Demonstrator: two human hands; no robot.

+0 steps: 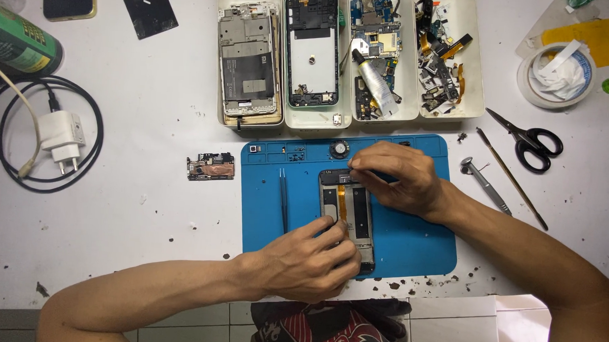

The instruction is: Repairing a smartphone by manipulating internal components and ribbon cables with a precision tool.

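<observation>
Nearest the wearer, the left hand (308, 259) is laid over the lower end of an opened phone (347, 216), its fingers curled and pressed on the frame so that the body is pinned flat; nothing is seen to be enclosed in it. Under both hands the phone lies on a blue work mat (410, 235) on the white desk (134, 219), back cover off, with an orange flex ribbon and dark inner plates exposed between the two hands. The right hand (399, 178) is set at the phone's upper end, fingertips pinched together at the top edge; whether a small part or tool is gripped there cannot be told. The phone is judged light and stiff along its metal frame, but fragile inside: the ribbon is thin and easily torn, and the boards are best left untouched. It would be best held by the long side rails, not by the open middle. Just left of the left hand's fingers, tweezers (283, 198) are laid on the mat. Further left, a small circuit board (211, 166) rests on the desk. To the right of the right hand lie a screwdriver (485, 184) and scissors (528, 140). Beyond both hands, trays (347, 118) of phone frames and loose parts are ranged.
</observation>
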